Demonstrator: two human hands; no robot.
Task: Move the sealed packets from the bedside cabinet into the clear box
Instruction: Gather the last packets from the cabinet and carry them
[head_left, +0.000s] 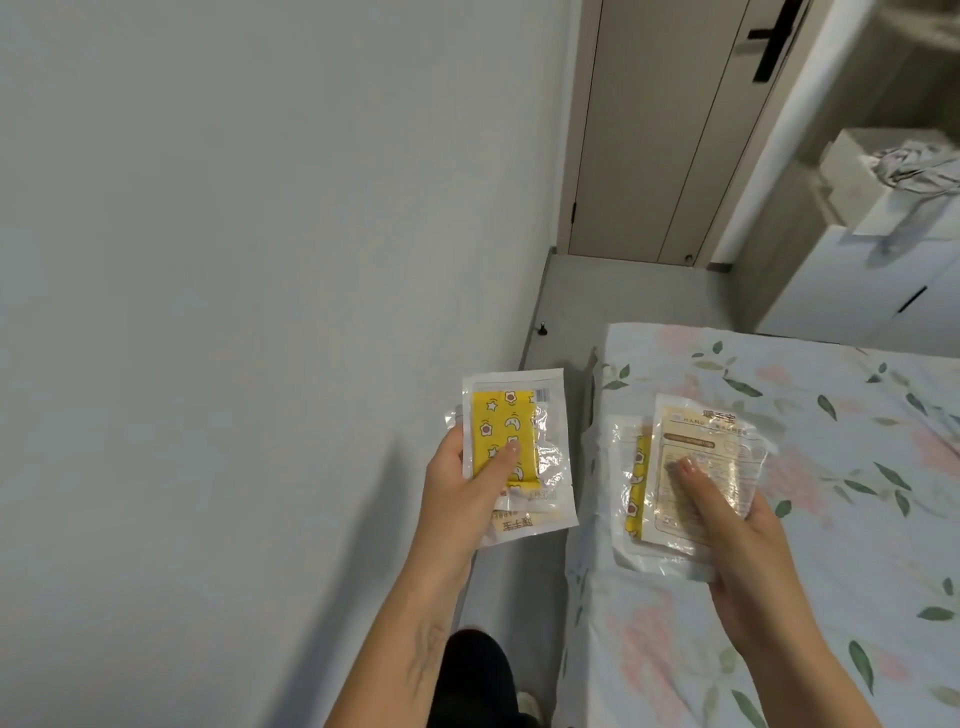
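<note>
I see my left hand (470, 480) gripping packets (519, 452) just left of the bed (831, 519) and my right hand (737, 530) gripping more packets (685, 467) above it, hands apart, all lifted but none boxed, with neither cabinet nor box in view.

wall (234, 260) left, bed (831, 519) right, door (675, 130) behind.

A home bedroom: floral-sheeted bed (810, 519), plain wall (234, 260), closed door (660, 130), white drawer cabinet (872, 291).
</note>
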